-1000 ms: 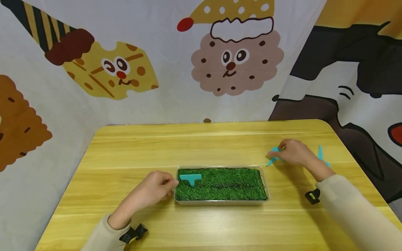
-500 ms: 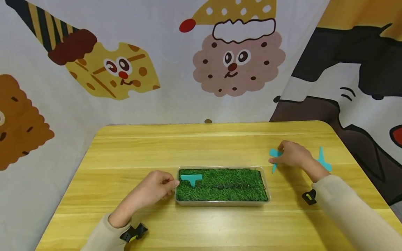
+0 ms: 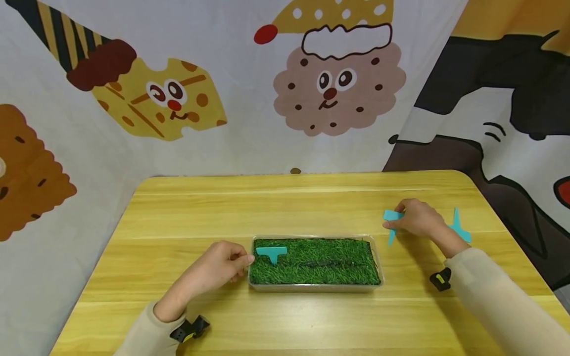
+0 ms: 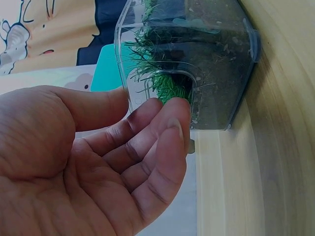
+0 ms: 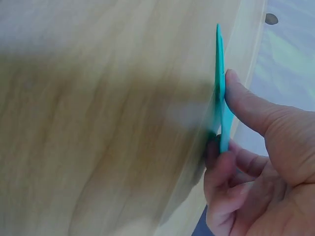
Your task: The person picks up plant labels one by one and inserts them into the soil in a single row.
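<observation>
Both hands pinch: left hand [image 3: 223, 266] a clear box [image 3: 313, 288], right hand [image 3: 417, 217] a turquoise label [image 3: 391, 215].

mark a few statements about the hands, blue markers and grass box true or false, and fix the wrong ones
1. The right hand holds a blue T-shaped marker. True.
2. The left hand is out over the middle of the grass. False: it is at the left end of the clear container.
3. A second marker stands in the grass near its left end. True.
4. The third marker is also planted in the grass. False: it lies on the table, to the right of the container.
5. The grass sits inside the clear container. True.
</observation>
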### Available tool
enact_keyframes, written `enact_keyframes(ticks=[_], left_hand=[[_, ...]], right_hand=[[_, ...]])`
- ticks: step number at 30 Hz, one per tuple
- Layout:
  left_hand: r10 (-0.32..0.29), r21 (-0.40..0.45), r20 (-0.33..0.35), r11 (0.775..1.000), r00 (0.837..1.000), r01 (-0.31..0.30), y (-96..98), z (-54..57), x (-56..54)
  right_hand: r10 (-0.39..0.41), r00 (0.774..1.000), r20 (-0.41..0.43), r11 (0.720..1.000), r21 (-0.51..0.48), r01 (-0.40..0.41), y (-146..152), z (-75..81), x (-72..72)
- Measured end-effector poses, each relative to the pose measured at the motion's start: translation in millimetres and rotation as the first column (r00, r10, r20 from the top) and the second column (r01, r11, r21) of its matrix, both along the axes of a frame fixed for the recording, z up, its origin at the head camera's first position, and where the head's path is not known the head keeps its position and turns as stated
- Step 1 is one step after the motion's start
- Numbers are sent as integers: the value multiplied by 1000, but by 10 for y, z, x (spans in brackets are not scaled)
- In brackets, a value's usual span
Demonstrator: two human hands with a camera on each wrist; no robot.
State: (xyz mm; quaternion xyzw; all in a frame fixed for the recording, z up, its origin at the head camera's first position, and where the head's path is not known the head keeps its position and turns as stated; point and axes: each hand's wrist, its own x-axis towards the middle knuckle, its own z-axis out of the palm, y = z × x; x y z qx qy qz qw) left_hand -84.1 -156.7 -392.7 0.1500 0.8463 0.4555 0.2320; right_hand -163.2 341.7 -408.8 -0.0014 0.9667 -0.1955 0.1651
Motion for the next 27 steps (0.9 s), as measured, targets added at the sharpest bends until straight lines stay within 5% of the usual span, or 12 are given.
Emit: enact_keyframes(ticks=[8,17,27], left_hand=[[2,-9,3,1000,1000,-2,7,13,-3],[6,-8,7,1000,1000,-6,7,5,-9],[-8,11,6,1000,1000,8,0,-5,-23]], right_hand=[[22,997,-72,994,-108,-29,73,19,-3],[-11,993,-118,977,-212,-15,47,284,20],[-32,971,-237,979,-202,-17,47,514,156]])
